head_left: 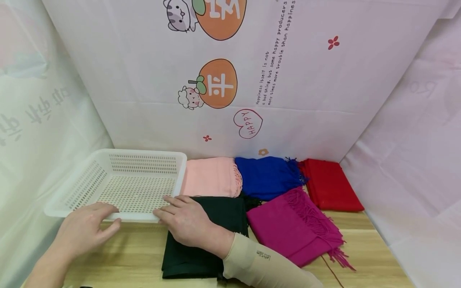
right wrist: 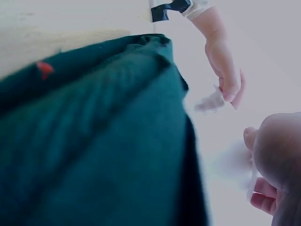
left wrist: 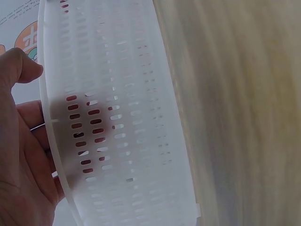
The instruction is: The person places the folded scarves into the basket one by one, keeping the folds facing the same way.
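The basket (head_left: 138, 217) is coloured white, the cloths (head_left: 210, 177) pink, blue, red, dark green and purple-pink. The white wall (head_left: 324, 80) is printed with orange fruits (head_left: 218, 83).

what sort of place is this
Probably a small tabletop booth set up for handling cloths, though the room beyond is out of view: a wood-grain table, white printed sheeting around the back and sides, and a white basket beside folded cloths.

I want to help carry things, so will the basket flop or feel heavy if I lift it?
The basket probably won't flop: its walls stand straight. It should feel light, since holes fill its walls and bottom. It likely won't roll, as that bottom looks flat.
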`<control>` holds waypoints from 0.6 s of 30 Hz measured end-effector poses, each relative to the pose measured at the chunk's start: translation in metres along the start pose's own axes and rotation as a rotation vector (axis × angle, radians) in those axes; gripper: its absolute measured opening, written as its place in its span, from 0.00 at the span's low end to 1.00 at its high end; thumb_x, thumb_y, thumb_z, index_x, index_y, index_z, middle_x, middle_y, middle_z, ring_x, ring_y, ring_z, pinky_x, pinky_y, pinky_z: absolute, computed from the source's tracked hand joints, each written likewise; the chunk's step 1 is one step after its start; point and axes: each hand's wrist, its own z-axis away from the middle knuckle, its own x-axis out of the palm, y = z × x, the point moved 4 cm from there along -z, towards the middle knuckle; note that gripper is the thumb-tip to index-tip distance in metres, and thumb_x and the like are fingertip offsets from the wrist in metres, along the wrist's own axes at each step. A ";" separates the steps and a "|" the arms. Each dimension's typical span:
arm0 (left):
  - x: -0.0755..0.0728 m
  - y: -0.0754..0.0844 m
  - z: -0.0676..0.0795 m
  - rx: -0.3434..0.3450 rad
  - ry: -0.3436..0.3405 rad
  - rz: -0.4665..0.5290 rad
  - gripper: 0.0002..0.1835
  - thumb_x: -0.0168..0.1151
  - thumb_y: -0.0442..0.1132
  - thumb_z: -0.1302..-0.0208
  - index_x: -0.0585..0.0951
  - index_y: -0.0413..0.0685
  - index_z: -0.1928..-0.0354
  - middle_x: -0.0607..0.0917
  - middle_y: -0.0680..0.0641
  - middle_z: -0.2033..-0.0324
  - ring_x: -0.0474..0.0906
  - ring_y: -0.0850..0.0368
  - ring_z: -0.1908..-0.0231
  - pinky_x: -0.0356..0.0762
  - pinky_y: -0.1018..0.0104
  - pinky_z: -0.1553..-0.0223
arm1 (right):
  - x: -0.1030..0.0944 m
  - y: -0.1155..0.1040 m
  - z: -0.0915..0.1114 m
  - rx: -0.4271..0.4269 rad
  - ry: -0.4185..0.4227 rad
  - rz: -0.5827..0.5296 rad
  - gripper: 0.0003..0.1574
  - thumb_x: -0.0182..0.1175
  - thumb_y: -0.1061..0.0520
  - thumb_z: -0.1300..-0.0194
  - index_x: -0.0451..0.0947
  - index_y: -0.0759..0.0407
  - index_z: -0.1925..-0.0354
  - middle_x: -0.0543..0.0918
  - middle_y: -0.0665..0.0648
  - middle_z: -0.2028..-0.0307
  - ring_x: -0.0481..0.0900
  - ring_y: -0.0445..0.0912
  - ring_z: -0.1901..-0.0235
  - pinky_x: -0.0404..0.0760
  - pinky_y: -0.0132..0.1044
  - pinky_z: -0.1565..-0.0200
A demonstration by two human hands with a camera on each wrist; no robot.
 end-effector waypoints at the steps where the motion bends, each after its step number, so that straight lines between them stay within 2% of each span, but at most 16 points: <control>1: 0.000 0.000 0.000 0.001 -0.002 0.002 0.13 0.75 0.47 0.46 0.90 0.53 0.59 0.94 0.48 0.60 0.91 0.39 0.59 0.87 0.38 0.60 | 0.000 0.001 0.000 -0.003 -0.024 -0.006 0.26 0.51 0.42 0.10 0.81 0.41 0.24 0.86 0.40 0.32 0.73 0.43 0.22 0.71 0.39 0.24; 6: -0.002 0.004 -0.001 0.018 0.009 0.009 0.16 0.76 0.47 0.46 0.91 0.53 0.55 0.94 0.50 0.57 0.92 0.41 0.59 0.86 0.39 0.61 | -0.004 0.006 0.002 -0.015 -0.102 -0.079 0.29 0.52 0.41 0.10 0.77 0.44 0.21 0.82 0.43 0.27 0.67 0.44 0.18 0.66 0.39 0.21; 12: -0.005 0.016 -0.009 0.079 0.023 0.049 0.20 0.77 0.46 0.44 0.90 0.52 0.49 0.94 0.49 0.53 0.92 0.43 0.54 0.87 0.40 0.57 | -0.009 0.014 0.009 -0.008 -0.095 -0.158 0.36 0.55 0.38 0.12 0.72 0.49 0.17 0.78 0.49 0.23 0.66 0.47 0.18 0.64 0.39 0.20; 18: -0.004 0.027 -0.019 0.103 0.036 0.030 0.24 0.73 0.52 0.37 0.89 0.48 0.44 0.93 0.46 0.52 0.91 0.41 0.53 0.88 0.39 0.58 | -0.012 0.022 0.018 0.032 -0.105 -0.168 0.40 0.57 0.34 0.14 0.69 0.49 0.16 0.74 0.56 0.20 0.64 0.51 0.17 0.65 0.42 0.20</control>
